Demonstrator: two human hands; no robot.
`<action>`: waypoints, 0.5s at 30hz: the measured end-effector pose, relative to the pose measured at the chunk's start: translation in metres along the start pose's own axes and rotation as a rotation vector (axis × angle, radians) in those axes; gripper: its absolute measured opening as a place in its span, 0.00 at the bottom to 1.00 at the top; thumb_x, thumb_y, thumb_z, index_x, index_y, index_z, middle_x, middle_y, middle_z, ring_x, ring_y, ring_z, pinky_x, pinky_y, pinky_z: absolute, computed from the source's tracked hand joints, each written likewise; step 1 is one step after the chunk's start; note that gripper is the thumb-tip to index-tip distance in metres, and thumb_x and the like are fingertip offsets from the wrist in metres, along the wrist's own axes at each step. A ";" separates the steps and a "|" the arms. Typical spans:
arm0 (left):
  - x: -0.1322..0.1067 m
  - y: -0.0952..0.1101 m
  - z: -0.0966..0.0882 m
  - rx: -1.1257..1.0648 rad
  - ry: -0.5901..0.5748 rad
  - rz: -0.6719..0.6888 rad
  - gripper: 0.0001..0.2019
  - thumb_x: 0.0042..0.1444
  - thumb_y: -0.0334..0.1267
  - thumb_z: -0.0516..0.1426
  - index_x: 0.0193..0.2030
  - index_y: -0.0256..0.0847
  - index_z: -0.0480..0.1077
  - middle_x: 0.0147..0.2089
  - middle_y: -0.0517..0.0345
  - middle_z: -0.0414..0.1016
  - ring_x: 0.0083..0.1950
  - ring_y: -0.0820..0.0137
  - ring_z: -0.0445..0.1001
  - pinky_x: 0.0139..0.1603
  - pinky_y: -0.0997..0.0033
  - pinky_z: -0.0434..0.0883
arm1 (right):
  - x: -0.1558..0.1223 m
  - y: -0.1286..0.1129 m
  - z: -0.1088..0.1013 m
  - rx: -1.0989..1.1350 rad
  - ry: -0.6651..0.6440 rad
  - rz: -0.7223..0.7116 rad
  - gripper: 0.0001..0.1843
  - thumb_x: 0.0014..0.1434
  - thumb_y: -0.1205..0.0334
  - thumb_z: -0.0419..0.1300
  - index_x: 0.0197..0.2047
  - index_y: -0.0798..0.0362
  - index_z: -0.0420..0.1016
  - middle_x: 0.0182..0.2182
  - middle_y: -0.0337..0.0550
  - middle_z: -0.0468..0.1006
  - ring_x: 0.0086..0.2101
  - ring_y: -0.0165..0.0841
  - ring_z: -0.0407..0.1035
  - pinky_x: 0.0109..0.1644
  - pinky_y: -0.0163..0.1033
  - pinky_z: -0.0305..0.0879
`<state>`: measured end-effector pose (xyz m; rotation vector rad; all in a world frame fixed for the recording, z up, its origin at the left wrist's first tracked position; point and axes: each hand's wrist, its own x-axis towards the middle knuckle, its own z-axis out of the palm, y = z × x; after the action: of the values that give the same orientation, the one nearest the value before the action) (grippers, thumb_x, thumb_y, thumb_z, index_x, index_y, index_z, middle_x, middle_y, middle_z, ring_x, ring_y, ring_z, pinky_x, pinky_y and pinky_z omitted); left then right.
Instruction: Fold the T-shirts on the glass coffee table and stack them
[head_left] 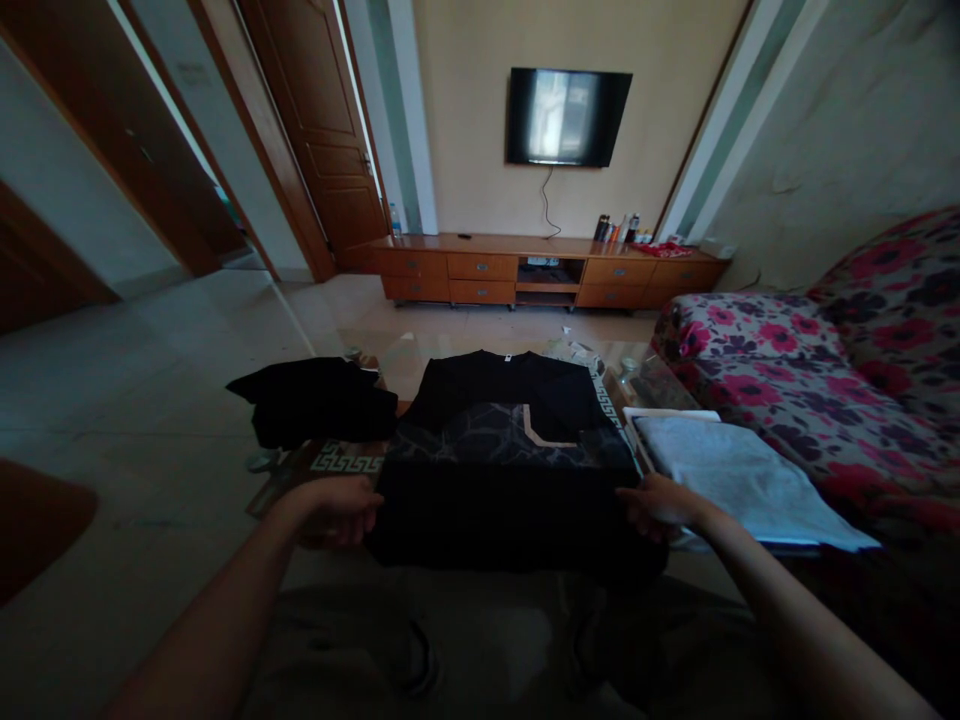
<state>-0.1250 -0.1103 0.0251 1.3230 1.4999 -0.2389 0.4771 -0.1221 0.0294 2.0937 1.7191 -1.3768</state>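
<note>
A black T-shirt (502, 450) with a pale cracked print lies spread on a glass coffee table (637, 385), collar away from me. My left hand (341, 510) grips the shirt's near left corner with curled fingers. At the near right corner my right hand (660, 505) pinches the hem. The near part of the shirt hangs over the table's front edge toward my lap.
A crumpled black garment (315, 400) lies left of the shirt. A folded white cloth (739, 475) sits on the right. A floral sofa (840, 350) stands further right. A wooden TV cabinet (547, 270) and wall TV (566, 115) are at the back, doors on the left.
</note>
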 end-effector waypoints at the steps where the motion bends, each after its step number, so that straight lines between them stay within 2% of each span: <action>1: -0.006 -0.004 0.005 -0.044 -0.081 -0.013 0.25 0.52 0.61 0.57 0.25 0.37 0.76 0.28 0.38 0.79 0.24 0.58 0.76 0.22 0.66 0.69 | -0.005 0.009 0.004 0.021 -0.109 0.030 0.37 0.60 0.29 0.52 0.31 0.57 0.79 0.28 0.56 0.81 0.22 0.37 0.75 0.22 0.36 0.68; 3: -0.017 -0.010 0.014 -0.082 -0.144 -0.056 0.25 0.48 0.62 0.61 0.25 0.38 0.76 0.28 0.37 0.79 0.26 0.54 0.78 0.22 0.63 0.71 | -0.013 0.027 0.010 -0.002 -0.288 0.065 0.38 0.56 0.26 0.55 0.33 0.58 0.80 0.28 0.54 0.81 0.24 0.36 0.76 0.21 0.34 0.68; 6: -0.029 -0.014 0.022 -0.062 -0.183 -0.141 0.22 0.42 0.59 0.66 0.26 0.39 0.76 0.28 0.36 0.78 0.32 0.45 0.80 0.27 0.51 0.75 | -0.017 0.059 0.016 -0.116 -0.383 0.029 0.37 0.52 0.26 0.59 0.30 0.57 0.80 0.27 0.50 0.79 0.23 0.33 0.73 0.21 0.32 0.66; 9: -0.033 -0.022 0.025 -0.022 -0.131 -0.181 0.23 0.38 0.59 0.67 0.33 0.42 0.78 0.38 0.33 0.80 0.41 0.38 0.80 0.31 0.42 0.76 | -0.016 0.084 0.020 -0.210 -0.371 0.041 0.33 0.51 0.29 0.61 0.30 0.55 0.79 0.25 0.45 0.76 0.19 0.30 0.68 0.19 0.33 0.63; 11: -0.029 -0.030 0.026 0.000 -0.090 -0.184 0.27 0.36 0.60 0.67 0.40 0.45 0.79 0.46 0.33 0.80 0.47 0.34 0.78 0.33 0.39 0.75 | -0.018 0.092 0.022 -0.240 -0.320 0.034 0.30 0.51 0.33 0.62 0.38 0.54 0.81 0.25 0.43 0.76 0.19 0.30 0.67 0.21 0.34 0.63; 13: -0.020 -0.039 0.028 0.037 -0.089 -0.201 0.32 0.33 0.60 0.68 0.47 0.48 0.78 0.49 0.34 0.79 0.51 0.33 0.76 0.36 0.39 0.75 | -0.025 0.088 0.024 -0.238 -0.261 -0.002 0.31 0.48 0.37 0.64 0.46 0.52 0.80 0.28 0.44 0.78 0.23 0.34 0.71 0.24 0.36 0.66; 15: -0.008 -0.046 0.031 0.095 -0.121 -0.201 0.35 0.32 0.59 0.69 0.49 0.48 0.78 0.49 0.35 0.79 0.53 0.36 0.76 0.41 0.40 0.74 | -0.036 0.075 0.026 -0.215 -0.224 -0.081 0.31 0.46 0.39 0.66 0.47 0.52 0.81 0.31 0.46 0.80 0.29 0.39 0.75 0.29 0.39 0.69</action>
<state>-0.1462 -0.1538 -0.0024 1.2094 1.5339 -0.5153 0.5261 -0.1899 0.0054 1.7072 1.7856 -1.3222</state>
